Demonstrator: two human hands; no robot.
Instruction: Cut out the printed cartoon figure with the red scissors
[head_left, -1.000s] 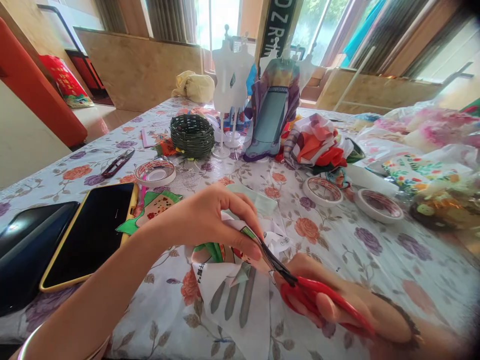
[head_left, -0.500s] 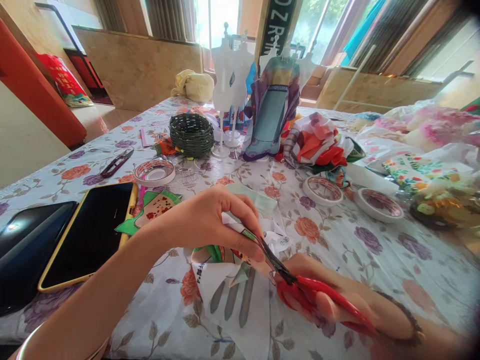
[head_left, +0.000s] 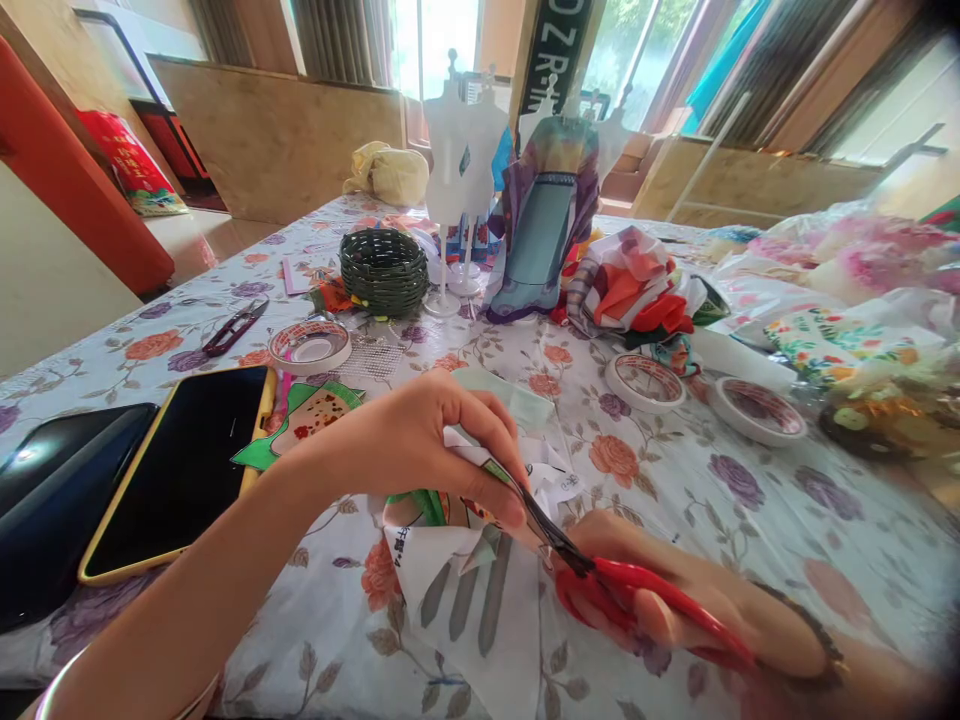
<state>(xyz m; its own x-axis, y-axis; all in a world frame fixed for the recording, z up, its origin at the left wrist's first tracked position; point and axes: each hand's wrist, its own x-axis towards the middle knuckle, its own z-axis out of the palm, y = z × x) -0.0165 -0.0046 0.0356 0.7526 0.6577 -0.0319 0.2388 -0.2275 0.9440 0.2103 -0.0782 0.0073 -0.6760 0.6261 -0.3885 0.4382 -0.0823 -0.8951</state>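
Observation:
Red-handled scissors (head_left: 637,595) are gripped in my right hand (head_left: 652,580), their dark blades pointing up and left at the edge of a printed fabric piece (head_left: 480,610). My left hand (head_left: 457,445) pinches that fabric between thumb and fingers, close to the blade tips. White cloth with grey stripes hangs below, and green and red-patterned parts show beneath the hand. Part of the fabric is hidden behind my fingers. Left of my forearm lies a cut green-edged printed piece (head_left: 319,415).
A yellow-cased phone (head_left: 176,470) and a dark device (head_left: 67,500) lie at left. Tape rolls (head_left: 309,345) (head_left: 645,382), thread snips (head_left: 235,327) and a woven basket (head_left: 384,270) sit beyond. Small dress forms (head_left: 454,150) and crumpled fabric (head_left: 637,285) stand at the back.
Almost nothing differs. Both hands, the scissors and the fabric keep nearly the same position, with the scissor blades perhaps slightly closer together.

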